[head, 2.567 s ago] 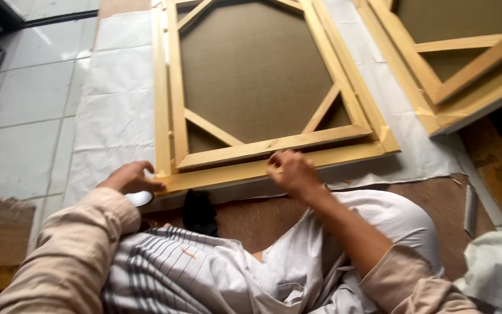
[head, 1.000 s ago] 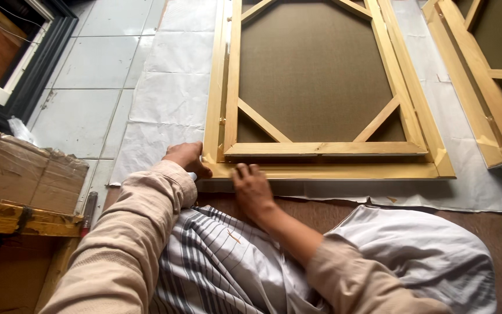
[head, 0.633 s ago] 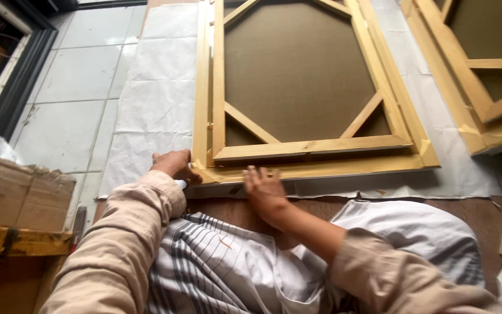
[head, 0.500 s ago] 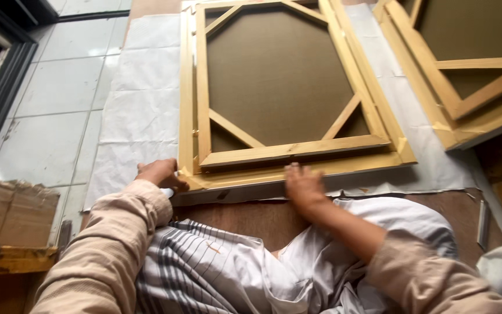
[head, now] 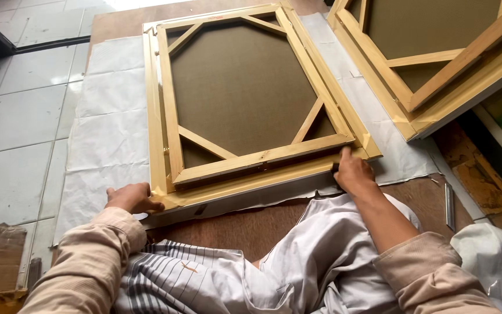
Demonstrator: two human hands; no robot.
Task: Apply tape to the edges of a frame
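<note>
The wooden frame (head: 245, 110) lies flat on white paper (head: 108, 139) beyond both hands, left hand (head: 132, 199) fingers curled on its near corner, right hand (head: 352, 173) fingers pinching its near edge; likely light, stiff, best gripped along rails.

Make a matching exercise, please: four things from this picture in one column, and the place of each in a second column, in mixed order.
Things:
1. left hand
2. right hand
3. second wooden frame
4. metal strip

Places:
a. at the top right of the picture, partly cut off
b. on the near left corner of the middle wooden frame
c. on the brown board, right of the right forearm
d. on the near right corner of the middle wooden frame

Pairs: 1-b, 2-d, 3-a, 4-c
</note>
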